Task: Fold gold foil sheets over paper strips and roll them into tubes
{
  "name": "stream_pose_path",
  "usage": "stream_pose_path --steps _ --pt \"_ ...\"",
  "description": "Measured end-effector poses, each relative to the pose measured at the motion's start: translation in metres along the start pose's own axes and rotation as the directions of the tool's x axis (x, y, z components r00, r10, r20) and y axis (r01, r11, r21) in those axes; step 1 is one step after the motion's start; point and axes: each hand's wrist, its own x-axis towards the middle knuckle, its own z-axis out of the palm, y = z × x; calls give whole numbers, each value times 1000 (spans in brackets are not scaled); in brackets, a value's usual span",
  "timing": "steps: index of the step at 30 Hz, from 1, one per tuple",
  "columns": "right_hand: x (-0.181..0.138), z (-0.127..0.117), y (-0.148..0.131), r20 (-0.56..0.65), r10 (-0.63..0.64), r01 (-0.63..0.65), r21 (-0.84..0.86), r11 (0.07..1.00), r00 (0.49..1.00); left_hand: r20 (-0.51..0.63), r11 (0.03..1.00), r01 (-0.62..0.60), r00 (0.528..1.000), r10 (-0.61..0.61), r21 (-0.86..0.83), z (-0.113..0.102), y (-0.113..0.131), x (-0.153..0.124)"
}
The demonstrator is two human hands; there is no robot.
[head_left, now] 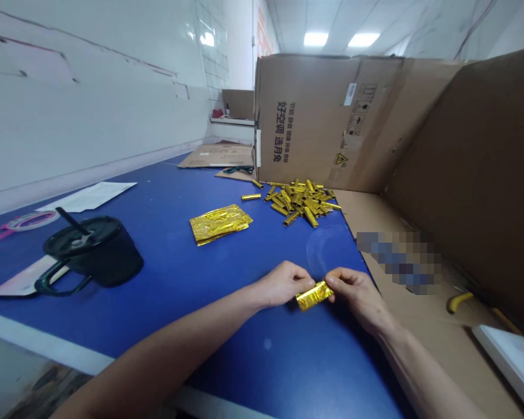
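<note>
Between my two hands is a small piece of shiny gold foil (313,297), held just above the blue table (227,349). My left hand (288,283) pinches its upper left edge, fingers closed. At the right end, my right hand (353,291) grips it between thumb and fingers. Beyond my hands lies a flat stack of gold foil sheets (220,223). Farther back, a heap of narrow rolled or folded gold foil pieces (301,201) rests by the cardboard, with a single foil piece (251,197) lying apart to its left.
A dark lidded mug (109,250) with a straw stands at the left. Near it are a roll of pink tape (30,220) and white paper (91,196). A large cardboard box (314,122) walls off the back and right. A white object (510,361) sits at lower right.
</note>
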Motion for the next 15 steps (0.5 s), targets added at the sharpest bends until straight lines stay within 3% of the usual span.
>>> stream_pose_path --steps 3,6,15 --pt "0 1 2 41 10 -11 24 1000 999 88 996 64 994 -58 -63 -2 8 -3" --pt "1 3 3 84 15 -20 50 999 996 92 992 101 991 -94 -81 -3 12 -5" --pt "-1 0 3 152 4 -16 79 997 988 177 964 124 981 -83 -236 -3 14 -7"
